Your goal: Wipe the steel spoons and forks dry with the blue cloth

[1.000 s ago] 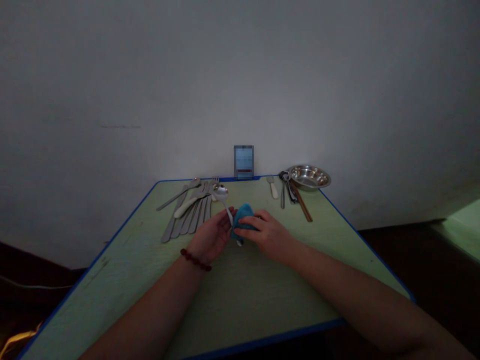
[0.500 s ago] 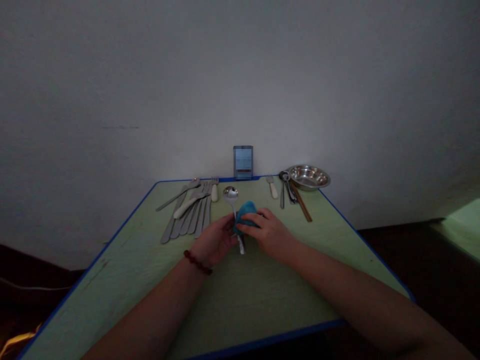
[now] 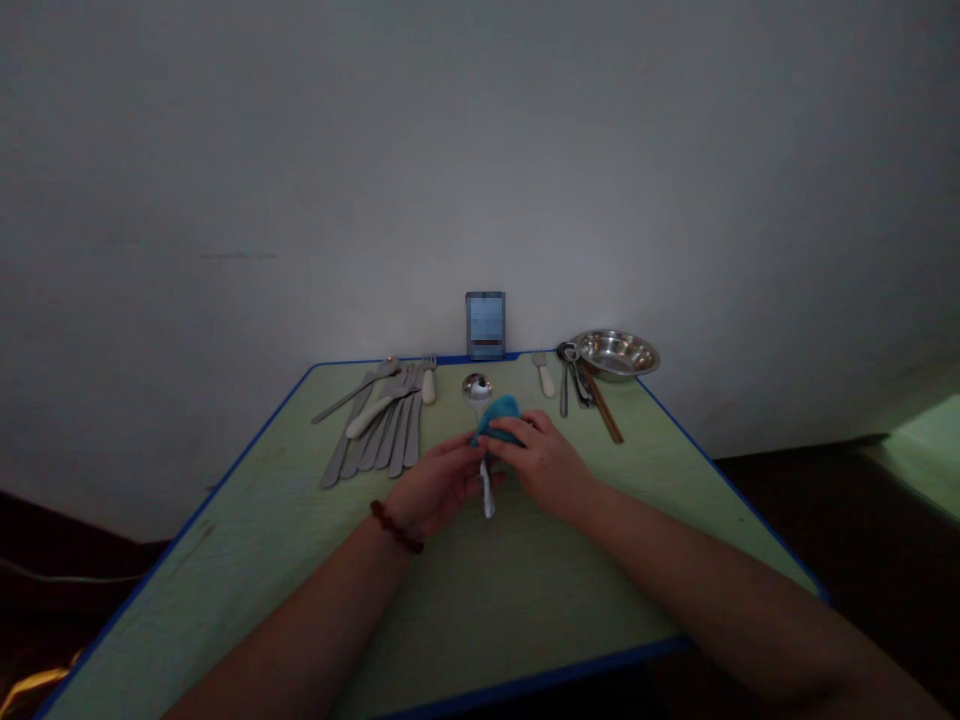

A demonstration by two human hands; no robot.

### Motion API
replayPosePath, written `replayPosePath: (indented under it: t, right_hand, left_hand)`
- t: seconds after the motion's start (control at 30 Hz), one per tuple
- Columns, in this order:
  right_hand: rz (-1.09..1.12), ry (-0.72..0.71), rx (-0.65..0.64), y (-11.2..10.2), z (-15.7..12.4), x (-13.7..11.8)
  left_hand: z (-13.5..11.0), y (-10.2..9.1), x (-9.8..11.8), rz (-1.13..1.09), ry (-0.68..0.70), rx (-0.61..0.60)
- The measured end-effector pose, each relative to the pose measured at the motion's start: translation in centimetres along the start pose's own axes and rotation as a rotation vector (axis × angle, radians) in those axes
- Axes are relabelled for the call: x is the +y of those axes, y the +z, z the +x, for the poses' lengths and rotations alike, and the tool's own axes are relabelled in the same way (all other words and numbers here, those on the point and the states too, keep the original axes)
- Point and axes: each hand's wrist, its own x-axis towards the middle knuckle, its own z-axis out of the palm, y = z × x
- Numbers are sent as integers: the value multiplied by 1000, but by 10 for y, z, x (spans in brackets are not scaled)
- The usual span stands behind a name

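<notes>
While the fingers of the left hand (image 3: 439, 487) curl shut on a shiny steel spoon (image 3: 478, 388) and the right hand (image 3: 541, 462) pinches a crumpled teal cloth (image 3: 499, 418) over it, one slip could drop it onto the grey metal cutlery (image 3: 382, 430) just left of the spoon

Shiny s/steel spoon (image 3: 477, 388) w/ mirror-glossy bowl. Fuzzy teal cloth (image 3: 499, 418), soft, matt. Round s/steel dish (image 3: 615, 354), glossy. Flat grey metal cutlery (image 3: 390, 435), satin, duller. Smooth brown wooden chopsticks (image 3: 602, 415). Pale green tabletop (image 3: 247, 510), matt, bit scuffed.
</notes>
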Motion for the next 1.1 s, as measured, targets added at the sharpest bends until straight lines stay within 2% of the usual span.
replayPosePath:
  t: [0.27,0.5,0.67,0.93,1.1]
  right_hand:
    - [0,-6,51,-2,2,3]
    - [-1,69,59,-3,0,8]
    - [-19,84,62,-4,0,9]
    - [-15,192,103,-8,0,19]
    - [87,272,163,-8,1,27]
  left_hand:
    - [-3,8,1,67,-22,33]
    - [-5,6,1,110,-79,-27]
    - [-6,9,1,144,-81,12]
    - [-8,13,4,132,-140,33]
    - [-8,13,5,140,-145,26]
